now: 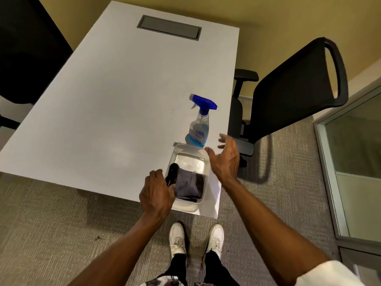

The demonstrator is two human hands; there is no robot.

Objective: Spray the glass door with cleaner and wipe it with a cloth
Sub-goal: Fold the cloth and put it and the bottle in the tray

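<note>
A clear spray bottle (199,124) with a blue trigger head and blue liquid stands upright near the right edge of the white table (107,104). Just in front of it sits a clear plastic tub (190,153) holding a folded dark grey cloth (189,185). My left hand (156,193) rests at the tub's left rim with its fingers closed around a black object (172,174) beside the cloth. Spread open, my right hand (225,159) hovers to the right of the tub and bottle, touching neither. The glass door (354,162) is at the right edge.
A black office chair (292,96) stands close to the table's right side. A grey cable hatch (169,27) is set into the far end of the table. Another dark chair (22,50) is at the left. Grey carpet and my white shoes (195,238) lie below.
</note>
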